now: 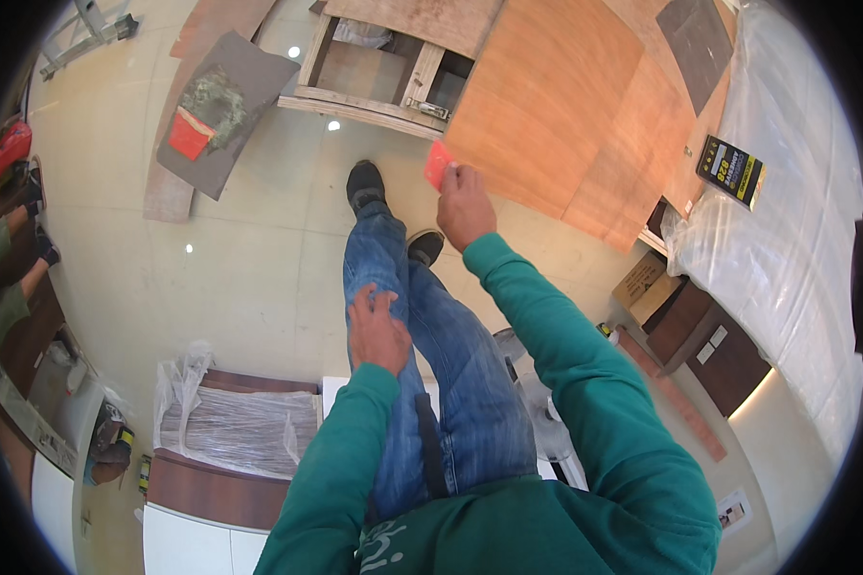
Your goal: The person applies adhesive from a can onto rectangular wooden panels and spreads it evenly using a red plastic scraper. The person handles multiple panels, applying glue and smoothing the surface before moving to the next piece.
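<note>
My right hand grips a small red plastic spreader between thumb and fingers, close to the edge of a large orange-brown plywood sheet. My left hand is held over my left thigh, its fingers apart and nothing in them. Beyond my feet is a wooden cabinet frame with open compartments and a metal hinge. On the floor at the upper left lies a grey sheet bearing a greenish smeared patch and a red piece with a ragged pale edge.
A box of contact adhesive rests on plastic-covered furniture at the right. Cardboard boxes stand below it. A plastic-wrapped panel lies on a brown and white cabinet at lower left. Another person's legs show at the left rim.
</note>
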The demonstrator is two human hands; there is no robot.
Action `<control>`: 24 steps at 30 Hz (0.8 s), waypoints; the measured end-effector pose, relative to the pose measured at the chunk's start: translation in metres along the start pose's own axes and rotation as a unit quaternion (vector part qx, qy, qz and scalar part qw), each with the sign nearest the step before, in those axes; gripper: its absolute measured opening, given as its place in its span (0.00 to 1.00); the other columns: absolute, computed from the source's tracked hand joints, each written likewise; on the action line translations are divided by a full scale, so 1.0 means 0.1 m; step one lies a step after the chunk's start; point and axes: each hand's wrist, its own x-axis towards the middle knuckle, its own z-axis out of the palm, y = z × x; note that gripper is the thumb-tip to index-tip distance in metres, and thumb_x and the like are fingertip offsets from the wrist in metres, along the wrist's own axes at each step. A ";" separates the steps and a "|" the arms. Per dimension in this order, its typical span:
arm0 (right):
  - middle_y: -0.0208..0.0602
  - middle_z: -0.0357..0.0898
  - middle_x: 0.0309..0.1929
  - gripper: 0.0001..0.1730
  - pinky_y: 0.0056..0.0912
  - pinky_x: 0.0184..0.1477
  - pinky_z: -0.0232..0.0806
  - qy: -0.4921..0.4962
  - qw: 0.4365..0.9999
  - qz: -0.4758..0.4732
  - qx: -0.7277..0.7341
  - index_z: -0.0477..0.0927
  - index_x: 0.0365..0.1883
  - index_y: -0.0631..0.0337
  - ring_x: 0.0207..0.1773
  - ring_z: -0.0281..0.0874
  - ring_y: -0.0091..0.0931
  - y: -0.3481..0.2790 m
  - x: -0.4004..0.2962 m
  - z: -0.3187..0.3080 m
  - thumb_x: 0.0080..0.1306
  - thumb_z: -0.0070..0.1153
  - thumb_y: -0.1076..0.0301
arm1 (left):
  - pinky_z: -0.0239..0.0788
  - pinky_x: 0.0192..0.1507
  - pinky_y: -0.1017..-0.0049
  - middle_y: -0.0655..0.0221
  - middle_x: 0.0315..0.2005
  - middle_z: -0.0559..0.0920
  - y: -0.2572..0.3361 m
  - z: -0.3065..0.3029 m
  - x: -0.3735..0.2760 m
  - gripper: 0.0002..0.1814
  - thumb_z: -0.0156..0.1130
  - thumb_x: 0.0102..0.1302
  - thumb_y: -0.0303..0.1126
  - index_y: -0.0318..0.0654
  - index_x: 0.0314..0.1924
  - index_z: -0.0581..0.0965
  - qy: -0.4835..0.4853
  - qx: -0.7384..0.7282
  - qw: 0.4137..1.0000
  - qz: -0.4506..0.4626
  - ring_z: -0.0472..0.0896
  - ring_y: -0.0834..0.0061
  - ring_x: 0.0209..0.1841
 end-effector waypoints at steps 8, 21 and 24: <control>0.47 0.80 0.53 0.22 0.45 0.58 0.74 -0.077 0.992 -0.014 0.103 0.81 0.58 0.64 0.56 0.76 0.44 -0.18 -0.12 -0.41 0.65 0.52 0.77 | 0.71 0.64 0.56 0.55 0.67 0.70 0.03 -0.05 0.02 0.23 0.63 0.59 0.20 0.42 0.56 0.79 0.007 -0.004 1.000 -0.005 0.73 0.51 0.64; 0.38 0.75 0.63 0.29 0.42 0.64 0.75 -0.145 0.911 -0.383 -0.052 0.81 0.63 0.53 0.65 0.73 0.40 0.93 0.60 -0.80 0.62 0.60 0.74 | 0.71 0.63 0.56 0.56 0.69 0.68 0.28 0.05 0.08 0.25 0.63 0.60 0.22 0.43 0.59 0.77 0.025 -0.001 1.000 -0.014 0.72 0.51 0.65; 0.39 0.73 0.65 0.33 0.44 0.67 0.73 -0.144 0.901 -0.404 -0.057 0.78 0.67 0.53 0.68 0.71 0.42 1.08 0.52 -0.68 0.60 0.59 0.74 | 0.71 0.62 0.56 0.57 0.70 0.67 0.39 0.25 0.04 0.25 0.63 0.61 0.22 0.43 0.59 0.77 0.050 -0.010 0.998 -0.029 0.71 0.52 0.65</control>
